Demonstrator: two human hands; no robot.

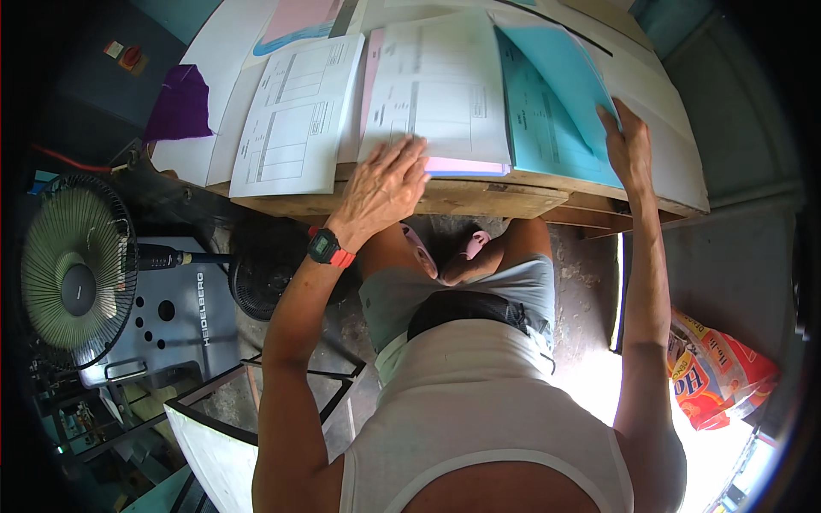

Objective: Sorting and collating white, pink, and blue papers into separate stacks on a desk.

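Observation:
Paper piles lie on the table in front of me. My left hand (385,184) rests with outstretched fingers on the lower part of the middle white printed stack (440,81), above a pink stack (466,167). At the right, my right hand (630,145) grips the edge of a lifted teal sheet (560,60), curled back from the teal printed stack (539,120). Another white printed pile (282,128) lies left of the middle one. A red-strapped watch (329,248) is on my left wrist.
The table's wooden edge (470,201) crosses above my lap. A purple cloth (180,103) lies at its left end. A standing fan (77,282) and a grey machine panel (180,325) are at left, with a black-edged frame (214,393) below. A red printed bag (710,368) sits at lower right.

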